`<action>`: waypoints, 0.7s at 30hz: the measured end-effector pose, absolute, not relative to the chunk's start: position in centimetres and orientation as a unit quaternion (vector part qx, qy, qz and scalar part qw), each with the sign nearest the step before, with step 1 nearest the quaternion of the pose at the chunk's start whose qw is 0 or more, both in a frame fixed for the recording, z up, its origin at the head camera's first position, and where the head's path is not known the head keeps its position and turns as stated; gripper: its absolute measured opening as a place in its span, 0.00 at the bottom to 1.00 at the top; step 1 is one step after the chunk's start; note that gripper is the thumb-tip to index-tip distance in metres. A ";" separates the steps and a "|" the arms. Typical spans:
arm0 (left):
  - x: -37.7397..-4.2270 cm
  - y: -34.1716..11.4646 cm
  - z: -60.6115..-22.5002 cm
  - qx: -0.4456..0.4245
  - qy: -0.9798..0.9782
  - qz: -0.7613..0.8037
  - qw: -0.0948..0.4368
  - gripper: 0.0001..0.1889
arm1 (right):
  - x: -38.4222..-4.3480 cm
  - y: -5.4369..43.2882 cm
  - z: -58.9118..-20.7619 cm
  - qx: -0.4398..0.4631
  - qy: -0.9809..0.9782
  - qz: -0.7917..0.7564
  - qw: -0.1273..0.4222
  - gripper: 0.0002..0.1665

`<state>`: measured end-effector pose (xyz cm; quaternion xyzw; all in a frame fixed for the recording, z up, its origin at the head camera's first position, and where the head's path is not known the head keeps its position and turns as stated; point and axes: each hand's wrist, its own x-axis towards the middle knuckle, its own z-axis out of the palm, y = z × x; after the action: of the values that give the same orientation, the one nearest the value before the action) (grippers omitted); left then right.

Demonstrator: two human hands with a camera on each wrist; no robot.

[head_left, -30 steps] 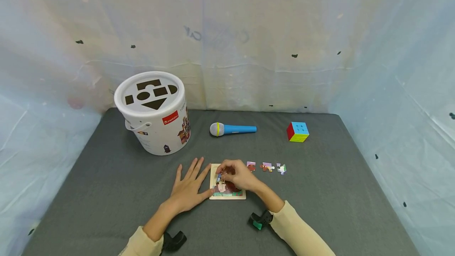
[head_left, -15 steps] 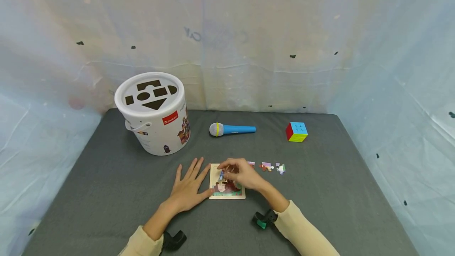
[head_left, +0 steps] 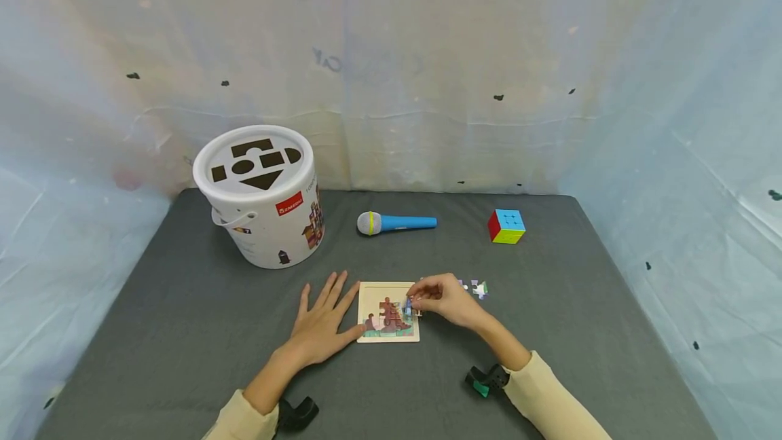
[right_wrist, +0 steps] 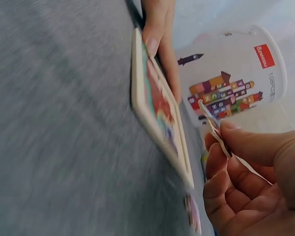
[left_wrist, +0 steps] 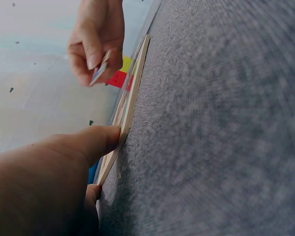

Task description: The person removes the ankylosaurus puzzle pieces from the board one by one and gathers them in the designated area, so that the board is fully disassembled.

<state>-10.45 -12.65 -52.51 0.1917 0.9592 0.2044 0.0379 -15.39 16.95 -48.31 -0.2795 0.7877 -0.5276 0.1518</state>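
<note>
Through the left hand point(head_left: 323, 335), lying spread with its thumb touching the left edge of the wooden puzzle tray point(head_left: 374, 292), I'm probably steadying the tray well enough. With the right hand point(head_left: 451, 300) I'm pinching a tilted jigsaw piece point(head_left: 408, 307), raised near the tray's right edge. I'm judging it needs levelling and matching against the laid pieces point(head_left: 387, 321) before any gentle pressing.

Two bare hands point(head_left: 322, 331); one square pale-wood tray point(head_left: 374, 292); one white cylindrical bucket point(head_left: 259, 216); one blue, grey-headed microphone point(head_left: 400, 223); one multicoloured cube point(head_left: 506, 227); at least three loose printed jigsaw pieces point(head_left: 480, 288).
</note>
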 end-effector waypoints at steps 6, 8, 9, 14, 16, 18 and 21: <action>-10.4 -12.7 -52.5 0.191 0.958 0.210 0.042 0.45 | -14.8 19.0 -48.7 -0.275 0.801 -0.513 0.141 0.08; -10.4 -12.7 -52.5 0.191 0.958 0.209 0.043 0.45 | -14.6 19.6 -48.9 -0.267 0.809 -0.506 0.136 0.07; -10.4 -12.7 -52.5 0.190 0.959 0.207 0.044 0.45 | -14.6 19.8 -49.0 -0.264 0.813 -0.501 0.133 0.06; -10.4 -12.7 -52.5 0.188 0.960 0.201 0.045 0.45 | -14.2 20.2 -49.4 -0.255 0.827 -0.487 0.119 0.05; -10.4 -12.7 -52.4 0.188 0.961 0.200 0.045 0.45 | -14.1 20.1 -49.6 -0.253 0.830 -0.484 0.114 0.04; -10.4 -12.7 -52.4 0.188 0.960 0.200 0.046 0.45 | -14.1 20.0 -49.8 -0.248 0.832 -0.483 0.110 0.04; -10.4 -12.6 -52.3 0.189 0.960 0.200 0.045 0.45 | -14.1 19.9 -49.9 -0.240 0.838 -0.479 0.104 0.04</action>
<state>-10.44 -12.63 -52.32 0.1893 0.9602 0.2004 0.0455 -14.09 19.94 -49.94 -0.2398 0.8380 -0.4789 0.1044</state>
